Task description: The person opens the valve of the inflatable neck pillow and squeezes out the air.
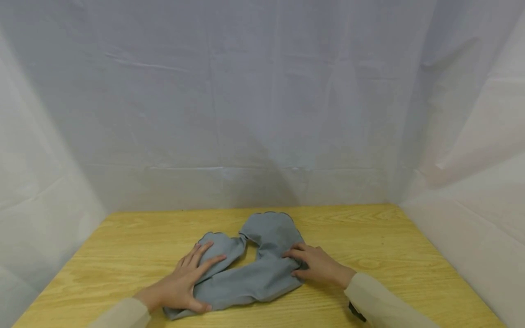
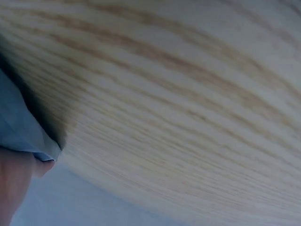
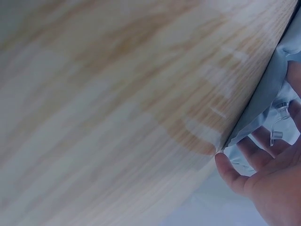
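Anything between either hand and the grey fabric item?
Nothing visible. The left hand lies spread on the grey fabric item; the right hand grips its right side. A small clear plastic fitting shows by the right hand in the right wrist view, but doesn't appear to keep it off the fabric.

We can read no texts, labels, brands, numbers or signs here — not in the head view, nor in either wrist view — on any surface we see.
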A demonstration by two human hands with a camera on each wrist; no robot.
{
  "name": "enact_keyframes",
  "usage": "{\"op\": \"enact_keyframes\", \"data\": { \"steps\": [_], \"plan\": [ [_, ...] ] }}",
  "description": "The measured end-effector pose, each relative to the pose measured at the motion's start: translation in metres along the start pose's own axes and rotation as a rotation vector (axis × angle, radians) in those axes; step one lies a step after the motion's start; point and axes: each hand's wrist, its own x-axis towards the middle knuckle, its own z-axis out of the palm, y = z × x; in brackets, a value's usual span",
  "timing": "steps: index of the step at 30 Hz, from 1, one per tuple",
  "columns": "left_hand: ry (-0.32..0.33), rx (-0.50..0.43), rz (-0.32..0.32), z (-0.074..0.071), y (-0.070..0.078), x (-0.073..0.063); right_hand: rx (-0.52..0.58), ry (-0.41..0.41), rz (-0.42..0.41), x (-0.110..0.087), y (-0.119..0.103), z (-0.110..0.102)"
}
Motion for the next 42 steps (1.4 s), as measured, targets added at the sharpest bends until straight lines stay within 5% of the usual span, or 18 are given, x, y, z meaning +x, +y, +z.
{"op": "enact_keyframes", "data": {
  "steps": [18, 27, 42],
  "plan": [
    [0.144, 0.186, -0.043, 0.008, -0.004, 0.011, -0.032, 0.017, -0.016, 0.000, -0.005, -0.001],
    [0.197, 0.230, 0.012, 0.008, -0.007, 0.017, -0.035, 0.016, -0.007, 0.001, -0.003, 0.002],
    [0.152, 0.254, 0.015, 0.007, -0.013, 0.020, -0.013, 0.003, -0.004, 0.002, 0.003, 0.003]
  ]
}}
